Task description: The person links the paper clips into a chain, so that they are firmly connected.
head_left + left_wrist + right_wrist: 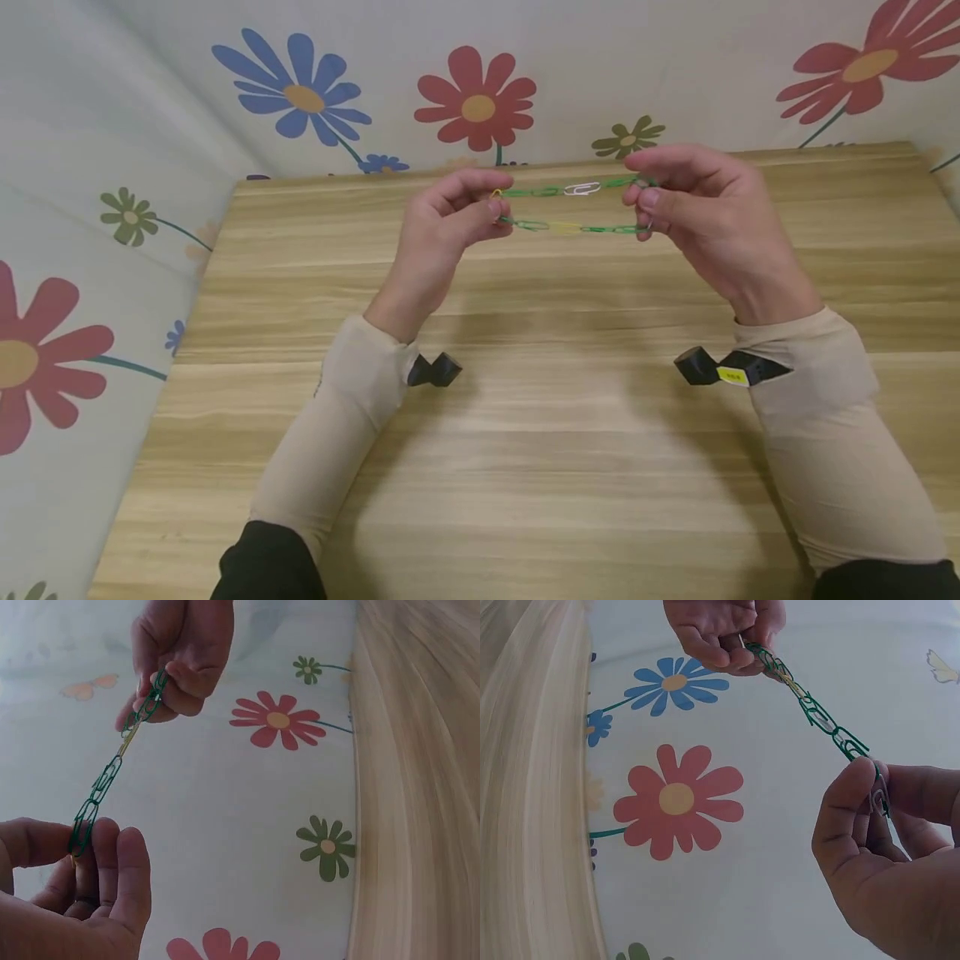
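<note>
A chain of linked paper clips [582, 189], mostly green with a white one and some yellow, stretches between both hands above the table. It runs in two roughly parallel strands in the head view, like a drawn-out loop. My left hand [442, 221] pinches its left end, where a yellow clip shows at the fingers. At the other end my right hand [712, 217] holds the chain between thumb and fingers. The left wrist view has green clips [105, 780] rising from the left fingertips to the right hand. In the right wrist view, a silvery clip [879, 801] hangs at the right fingers.
Below the hands lies a wood-grain table [555, 467]. Behind it and to the left hangs a white covering [675, 50] with printed flowers. A small black camera is strapped at each wrist, over pale sleeves [345, 425].
</note>
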The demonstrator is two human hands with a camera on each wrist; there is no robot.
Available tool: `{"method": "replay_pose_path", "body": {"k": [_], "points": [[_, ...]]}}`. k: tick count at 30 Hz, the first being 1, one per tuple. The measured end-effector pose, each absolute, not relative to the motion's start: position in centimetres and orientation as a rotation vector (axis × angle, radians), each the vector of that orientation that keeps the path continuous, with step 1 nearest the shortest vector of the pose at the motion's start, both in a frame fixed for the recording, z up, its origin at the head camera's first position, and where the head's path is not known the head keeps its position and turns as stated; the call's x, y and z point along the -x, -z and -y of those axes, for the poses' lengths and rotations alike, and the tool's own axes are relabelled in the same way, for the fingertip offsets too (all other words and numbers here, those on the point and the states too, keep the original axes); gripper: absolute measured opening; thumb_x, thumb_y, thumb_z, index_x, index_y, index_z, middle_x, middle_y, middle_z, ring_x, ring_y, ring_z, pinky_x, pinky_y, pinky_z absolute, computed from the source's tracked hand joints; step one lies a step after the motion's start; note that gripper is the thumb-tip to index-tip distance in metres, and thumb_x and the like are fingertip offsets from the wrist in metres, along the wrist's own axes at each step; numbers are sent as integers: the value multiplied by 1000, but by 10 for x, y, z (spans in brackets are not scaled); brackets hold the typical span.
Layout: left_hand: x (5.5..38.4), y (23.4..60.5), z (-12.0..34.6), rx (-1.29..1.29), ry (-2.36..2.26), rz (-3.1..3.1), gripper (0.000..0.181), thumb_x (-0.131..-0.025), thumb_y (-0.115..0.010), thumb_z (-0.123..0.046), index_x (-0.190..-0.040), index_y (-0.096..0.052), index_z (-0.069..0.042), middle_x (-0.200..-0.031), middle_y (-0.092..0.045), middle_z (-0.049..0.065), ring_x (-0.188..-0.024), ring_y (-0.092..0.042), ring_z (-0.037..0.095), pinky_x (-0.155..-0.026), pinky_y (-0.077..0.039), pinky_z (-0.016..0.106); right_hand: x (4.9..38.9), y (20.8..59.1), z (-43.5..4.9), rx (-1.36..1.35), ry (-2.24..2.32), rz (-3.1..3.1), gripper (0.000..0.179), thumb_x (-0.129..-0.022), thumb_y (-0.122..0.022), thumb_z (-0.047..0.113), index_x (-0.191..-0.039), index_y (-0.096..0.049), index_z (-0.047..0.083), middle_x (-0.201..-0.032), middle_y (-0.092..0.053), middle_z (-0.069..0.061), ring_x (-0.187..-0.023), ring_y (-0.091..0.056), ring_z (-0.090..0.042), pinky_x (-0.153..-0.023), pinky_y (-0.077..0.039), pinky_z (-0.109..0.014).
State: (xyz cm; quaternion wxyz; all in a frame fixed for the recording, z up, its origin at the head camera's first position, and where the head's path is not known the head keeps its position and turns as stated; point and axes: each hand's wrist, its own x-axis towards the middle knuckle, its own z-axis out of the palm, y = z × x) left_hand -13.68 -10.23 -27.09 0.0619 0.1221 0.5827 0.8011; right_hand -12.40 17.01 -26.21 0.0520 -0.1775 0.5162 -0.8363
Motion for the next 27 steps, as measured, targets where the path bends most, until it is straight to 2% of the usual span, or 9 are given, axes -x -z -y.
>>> {"method": "replay_pose_path", "body": {"k": [3, 6, 9, 11, 15, 20, 23, 27], "points": [[136, 273, 101, -412, -2445, -1587, 25, -98, -51, 8, -116, -67, 0, -93, -59, 12, -85, -65, 25, -94, -52, 44, 124, 263, -169, 549, 2545, -1523, 25, -95, -51, -19, -115, -65, -15, -89, -69, -14, -78, -65, -22, -67, -55, -29], [135, 273, 100, -496, -2438, -1477, 30, -101, -45, 8, -125, -61, -1, -91, -52, 12, -78, -62, 23, -98, -49, 47, 125, 264, -167, 532, 2548, -1442, 26, -96, -46, -18, -112, -66, -13, -84, -66, -14, -73, -62, -22, -74, -56, -35], [134, 271, 100, -573, -2354, -1577, 32, -101, -48, 8, -130, -58, 1, -89, -48, 12, -71, -53, 21, -97, -50, 49, 126, 265, -168, 510, 2567, -1391, 28, -97, -45, -17, -110, -68, -10, -83, -63, -13, -73, -61, -22, -78, -56, -39], [134, 269, 101, -599, -2259, -1723, 34, -100, -51, 8, -133, -57, 4, -94, -51, 12, -76, -53, 22, -94, -52, 46, 127, 265, -170, 496, 2599, -1354, 27, -96, -46, -17, -109, -68, -10, -83, -64, -14, -76, -62, -24, -78, -56, -40], [135, 265, 104, -632, -2033, -1996, 41, -97, -54, 9, -138, -55, 3, -108, -58, 13, -96, -57, 26, -90, -53, 39, 127, 266, -173, 476, 2608, -1402, 21, -94, -54, -16, -110, -67, -12, -86, -65, -16, -80, -65, -25, -79, -57, -39], [136, 264, 109, -641, -1778, -2301, 47, -97, -55, 5, -143, -56, -5, -118, -61, 11, -109, -57, 19, -89, -49, 34, 125, 267, -169, 386, 2459, -1806, 21, -89, -64, -16, -109, -69, -11, -87, -66, -13, -77, -62, -23, -74, -58, -31], [136, 264, 109, -609, -1605, -2499, 49, -98, -53, 5, -144, -56, -10, -119, -60, 9, -108, -56, 16, -90, -48, 30, 124, 267, -163, 269, 2194, -2246, 21, -90, -67, -9, -109, -74, -2, -88, -70, -6, -74, -63, -20, -70, -56, -26], [136, 264, 106, -575, -1319, -2709, 51, -98, -49, 5, -147, -53, -10, -121, -57, 9, -99, -55, 18, -83, -46, 29, 121, 270, -155, 168, 1737, -2684, 21, -94, -68, 4, -114, -75, 6, -91, -70, 0, -74, -63, -15, -64, -49, -22]]}}
